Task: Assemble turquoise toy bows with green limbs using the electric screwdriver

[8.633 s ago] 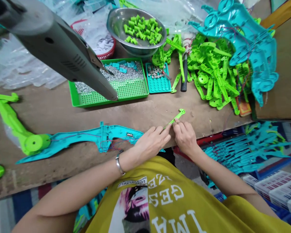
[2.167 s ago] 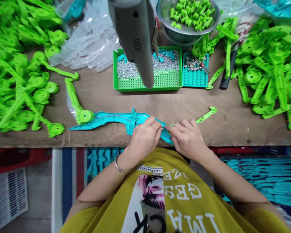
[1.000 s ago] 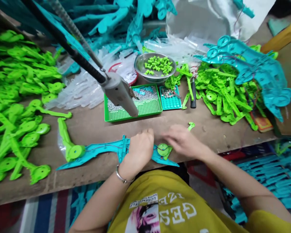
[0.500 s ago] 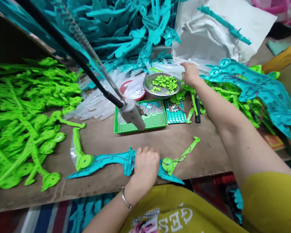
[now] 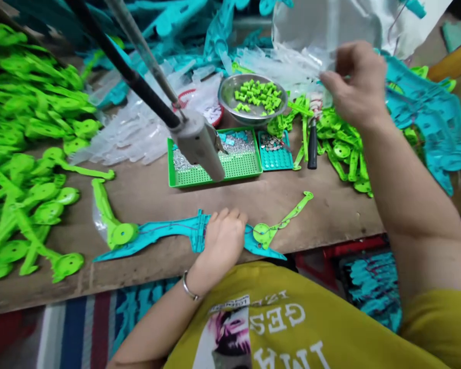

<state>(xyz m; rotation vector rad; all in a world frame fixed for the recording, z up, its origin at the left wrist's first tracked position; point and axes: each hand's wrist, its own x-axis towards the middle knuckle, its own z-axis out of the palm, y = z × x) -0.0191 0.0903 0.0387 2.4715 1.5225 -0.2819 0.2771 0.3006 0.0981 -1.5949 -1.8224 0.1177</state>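
My left hand [image 5: 225, 236] is closed around the middle of a turquoise plastic bow-shaped part [image 5: 169, 228] near the table's front edge. Its left end carries a lime-green arm [image 5: 123, 234] with a clear plastic piece behind it. On the right end sits another lime-green arm [image 5: 265, 233], with thin dark wire along it. Raised at the upper right, my right hand [image 5: 359, 84] pinches a clear plastic piece [image 5: 332, 28], smeared by motion. Below and left of that hand lies a heap of similar clear pieces [image 5: 280, 64].
An electric screwdriver [image 5: 200, 146] hangs over a green tray [image 5: 215, 177] of screws. Behind it stands a metal bowl [image 5: 223, 100] of small green parts. A black-handled tool [image 5: 312, 146] lies beside green parts. Green arms [image 5: 26, 205] are piled at left, turquoise shells [image 5: 430, 118] at right.
My right hand has come away from the clear pieces, rising to the right with one in its fingers. My left hand stays on the bow-shaped part. The camera view has shifted.
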